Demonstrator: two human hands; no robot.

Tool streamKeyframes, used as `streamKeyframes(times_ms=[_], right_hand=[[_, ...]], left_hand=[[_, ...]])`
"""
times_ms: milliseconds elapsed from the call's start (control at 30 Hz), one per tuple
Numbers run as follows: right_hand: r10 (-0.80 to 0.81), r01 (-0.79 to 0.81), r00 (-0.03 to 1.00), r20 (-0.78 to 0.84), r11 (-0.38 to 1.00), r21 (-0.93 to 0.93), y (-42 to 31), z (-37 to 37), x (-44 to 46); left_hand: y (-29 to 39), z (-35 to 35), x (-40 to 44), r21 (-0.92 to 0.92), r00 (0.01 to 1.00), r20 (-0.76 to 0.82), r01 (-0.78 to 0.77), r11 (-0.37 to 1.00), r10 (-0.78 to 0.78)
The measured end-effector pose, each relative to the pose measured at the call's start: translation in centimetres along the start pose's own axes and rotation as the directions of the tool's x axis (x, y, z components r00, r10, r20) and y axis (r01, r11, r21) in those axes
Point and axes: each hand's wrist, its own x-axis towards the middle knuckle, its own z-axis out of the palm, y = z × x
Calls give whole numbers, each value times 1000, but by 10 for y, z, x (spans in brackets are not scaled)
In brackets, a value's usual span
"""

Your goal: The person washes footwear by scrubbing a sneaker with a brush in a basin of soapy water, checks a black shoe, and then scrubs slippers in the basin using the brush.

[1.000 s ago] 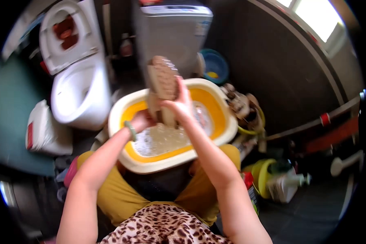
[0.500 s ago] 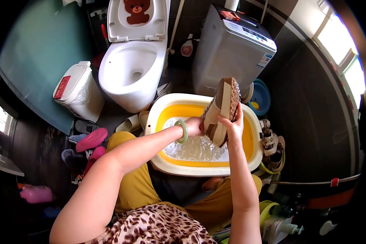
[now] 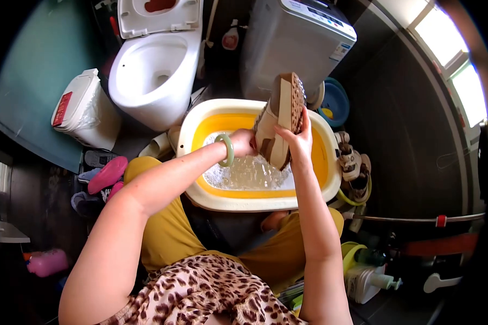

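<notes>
A beige and brown shoe (image 3: 276, 124) is held up on end over a white and yellow basin (image 3: 200, 200), its patterned brown sole turned to the right. My right hand (image 3: 298, 139) grips the shoe's sole edge from the right, thumb across the side. On the other side my left hand (image 3: 243, 142), with a green bangle on the wrist, is closed at the shoe's upper; its fingertips are partly hidden by the shoe. Sudsy water (image 3: 249, 174) lies in the basin below.
Behind the basin stand a toilet (image 3: 152, 70) and a washing machine (image 3: 293, 54). A lidded bin (image 3: 87, 116) and slippers (image 3: 107, 174) are at the left. More shoes (image 3: 352, 165) and a blue basin (image 3: 335, 103) lie right.
Since a second ago the view has swung and the shoe's sole has turned to face right. Over the last half second the scene shifted slightly up and left; both hands keep hold.
</notes>
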Motion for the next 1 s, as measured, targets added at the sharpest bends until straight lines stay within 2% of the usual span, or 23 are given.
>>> streamKeyframes(times_ms=[67,333,400,467,533,567,600,667,700,733,800,867,933,967,1000], right_hand=[[11,-11,1000,-7,1000,3,1,0,1],[23,-23,1000,-2,1000,7,-1,1,-1],[-77,73,996,36,991,108,5,1,1],[-114,114,993,4,993,-9,15,3,2],[-142,139,989,28,986,92,21,5,1],[-131,128,991,38,989,74,23,3,1],[-115,112,992,55,992,60,25,1,0],[88,-90,996,24,989,115,24,-7,-5],[158,-163,987,42,969,185,23,-15,-7],[155,-156,988,22,971,183,23,-26,-8],[292,-287,956,-22,949,133,28,-54,-4],[376,-361,923,-75,918,162,33,-88,3],[424,-407,880,-214,905,124,57,-128,18],[431,-404,884,-180,899,168,69,-156,28],[425,-393,871,-248,904,168,67,-179,31]], left_hand=[[5,-3,-2,46,1000,20,20,999,-21],[9,-5,-8,-29,1000,18,6,1000,-6],[15,-8,-11,79,997,18,75,994,-76],[9,-8,-11,105,995,19,100,989,-102],[2,-8,-12,101,993,69,88,991,-95],[-8,-2,-11,-35,999,8,47,998,-47],[-3,-4,-15,6,999,13,50,999,-50],[-1,-8,-21,-82,995,94,-38,996,46],[2,-8,-24,-95,996,65,-51,994,58],[15,-12,-29,25,997,64,-43,999,42],[18,-13,-34,-107,996,83,-32,994,41],[23,-15,-36,-116,995,83,-38,993,48],[24,-20,-37,-107,996,88,-20,994,29],[23,-22,-37,-124,996,84,-20,992,30],[23,-23,-36,-142,996,78,-19,990,30]])
